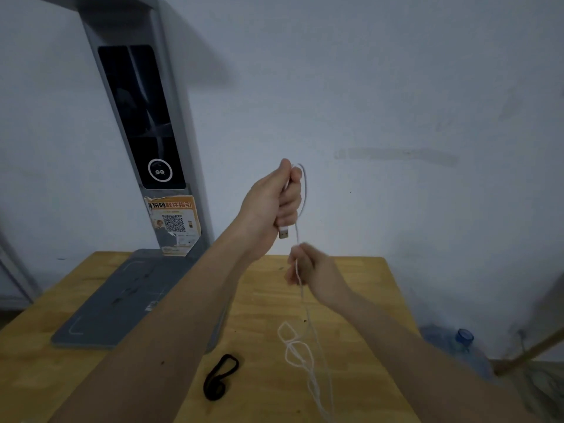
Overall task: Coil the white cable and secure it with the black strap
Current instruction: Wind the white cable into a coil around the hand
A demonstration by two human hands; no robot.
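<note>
My left hand (274, 203) is raised above the table, fist closed on the white cable (305, 343); its USB plug sticks out below the fist and a loop arcs over the knuckles. Just below, my right hand (311, 270) pinches the same cable, which runs down from the fist through its fingers. The rest of the cable hangs to the wooden table (360, 300) and lies there in loose loops. The black strap (219, 377) lies curled on the table near the front, left of the cable loops, untouched.
A grey machine with a flat base (122, 303) and a tall column bearing a dark screen and a QR sticker stands at the table's back left. A blue water bottle (464, 340) sits on the floor to the right, beside a wooden stick.
</note>
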